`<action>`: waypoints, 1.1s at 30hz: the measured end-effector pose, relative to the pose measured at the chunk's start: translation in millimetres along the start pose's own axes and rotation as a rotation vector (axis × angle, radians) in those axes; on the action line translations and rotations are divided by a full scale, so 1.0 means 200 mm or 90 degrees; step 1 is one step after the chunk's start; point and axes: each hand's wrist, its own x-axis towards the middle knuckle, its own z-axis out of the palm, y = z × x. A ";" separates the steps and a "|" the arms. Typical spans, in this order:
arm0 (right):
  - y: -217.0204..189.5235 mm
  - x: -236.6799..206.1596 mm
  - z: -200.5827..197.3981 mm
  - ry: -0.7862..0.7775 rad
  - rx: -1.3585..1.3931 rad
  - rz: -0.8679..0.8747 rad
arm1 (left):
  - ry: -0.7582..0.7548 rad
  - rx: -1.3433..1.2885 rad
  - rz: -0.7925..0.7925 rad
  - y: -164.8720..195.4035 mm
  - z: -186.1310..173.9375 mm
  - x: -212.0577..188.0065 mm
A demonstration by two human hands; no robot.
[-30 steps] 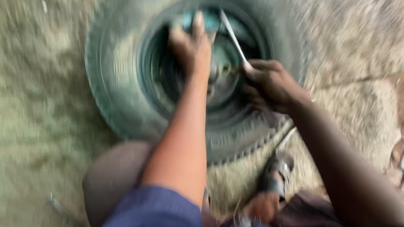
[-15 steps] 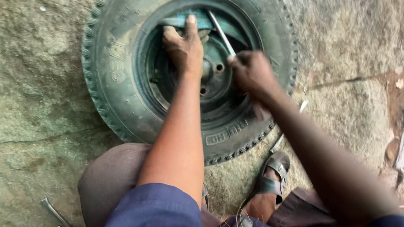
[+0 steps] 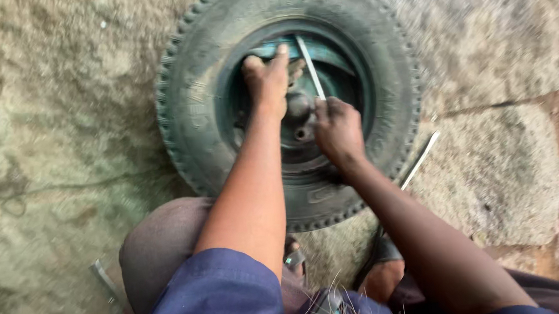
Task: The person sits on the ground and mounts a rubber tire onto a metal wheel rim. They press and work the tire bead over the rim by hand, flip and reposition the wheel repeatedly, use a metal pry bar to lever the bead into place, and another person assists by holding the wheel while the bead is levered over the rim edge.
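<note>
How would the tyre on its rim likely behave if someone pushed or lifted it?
The tyre lies flat on the stone ground, so it probably won't roll or tip. Thick knobbly tread around a metal rim suggests it is heavy and stiff. A push would likely make it drag, not slide.

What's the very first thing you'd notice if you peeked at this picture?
A big dark tyre with knobbly tread lies flat on the rough stone ground, filling the upper middle. Both bare arms reach into its teal rim: the left hand presses on the rim's far side, and the right hand grips a thin metal rod near the hub. Another metal bar lies by the tyre's right edge.
</note>
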 end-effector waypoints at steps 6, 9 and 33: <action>0.13 -0.09 -0.07 -0.100 -0.073 0.092 | 0.086 0.748 0.270 0.21 0.02 0.02; 0.11 -0.01 -0.03 -0.079 -0.012 0.142 | 0.194 0.720 0.309 0.35 -0.10 0.09; 0.04 0.18 -0.11 -0.086 -0.269 -0.133 | 0.186 0.959 0.342 0.29 -0.26 0.13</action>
